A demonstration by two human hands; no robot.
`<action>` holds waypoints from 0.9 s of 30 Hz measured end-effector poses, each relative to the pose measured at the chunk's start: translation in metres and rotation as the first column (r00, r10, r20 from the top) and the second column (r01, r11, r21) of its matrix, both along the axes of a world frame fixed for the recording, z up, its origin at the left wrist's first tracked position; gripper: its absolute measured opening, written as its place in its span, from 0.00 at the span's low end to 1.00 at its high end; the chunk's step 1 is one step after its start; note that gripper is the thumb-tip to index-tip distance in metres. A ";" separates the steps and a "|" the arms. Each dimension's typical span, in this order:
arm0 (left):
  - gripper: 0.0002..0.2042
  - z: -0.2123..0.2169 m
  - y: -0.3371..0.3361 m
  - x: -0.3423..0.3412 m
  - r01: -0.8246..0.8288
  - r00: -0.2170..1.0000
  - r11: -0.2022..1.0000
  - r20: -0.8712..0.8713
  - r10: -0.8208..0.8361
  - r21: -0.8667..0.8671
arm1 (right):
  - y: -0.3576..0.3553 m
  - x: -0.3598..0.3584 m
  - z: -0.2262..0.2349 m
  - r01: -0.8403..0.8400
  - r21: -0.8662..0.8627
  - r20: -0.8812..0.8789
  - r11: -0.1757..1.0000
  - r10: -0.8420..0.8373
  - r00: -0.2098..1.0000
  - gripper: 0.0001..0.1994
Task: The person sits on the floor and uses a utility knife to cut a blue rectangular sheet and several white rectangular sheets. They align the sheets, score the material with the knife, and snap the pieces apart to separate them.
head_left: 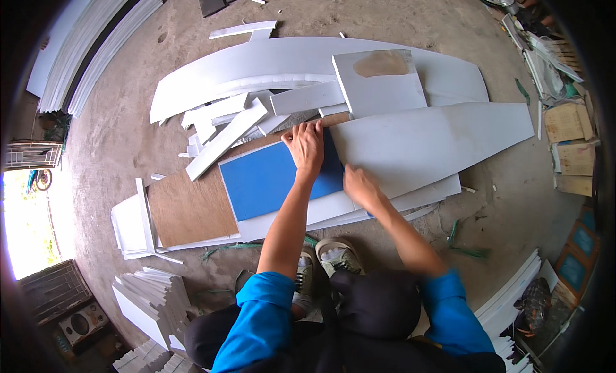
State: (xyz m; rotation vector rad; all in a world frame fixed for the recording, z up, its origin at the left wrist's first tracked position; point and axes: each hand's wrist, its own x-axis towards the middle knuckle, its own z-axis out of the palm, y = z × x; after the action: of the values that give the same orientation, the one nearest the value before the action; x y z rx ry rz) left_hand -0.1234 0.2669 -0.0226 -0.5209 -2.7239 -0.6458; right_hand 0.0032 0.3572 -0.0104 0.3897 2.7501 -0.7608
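Note:
A flat blue board [256,184] lies on white foam sheet and a brown wooden board [189,209]. My left hand [305,145] rests across its far right part, fingers bent over the far edge and gripping it. Close to the blue board's right edge, my right hand [360,186] is closed, slightly blurred; whatever it holds is hidden by the fingers. A wide white foam sheet [436,139] with a tapered end extends to the right from beneath my hands.
Cut white foam strips [228,139] lie heaped beyond the blue board. Farther off are a curved foam sheet [269,55] and a stained white panel [378,91]. Stacked foam pieces [154,302] stand at the near left. Wooden pieces [571,123] line the right side.

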 end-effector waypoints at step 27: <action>0.17 0.005 0.001 -0.006 -0.030 0.986 0.999 0.164 0.026 0.022 | -0.005 -0.065 0.024 0.081 0.243 -0.251 0.967 -0.018 0.968 0.09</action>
State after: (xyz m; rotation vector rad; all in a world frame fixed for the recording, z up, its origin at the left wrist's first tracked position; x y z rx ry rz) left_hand -0.1290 0.2681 -0.0172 -0.4409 -2.8664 -0.7450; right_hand -0.0614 0.3518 0.0131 0.4422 3.0960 -0.4989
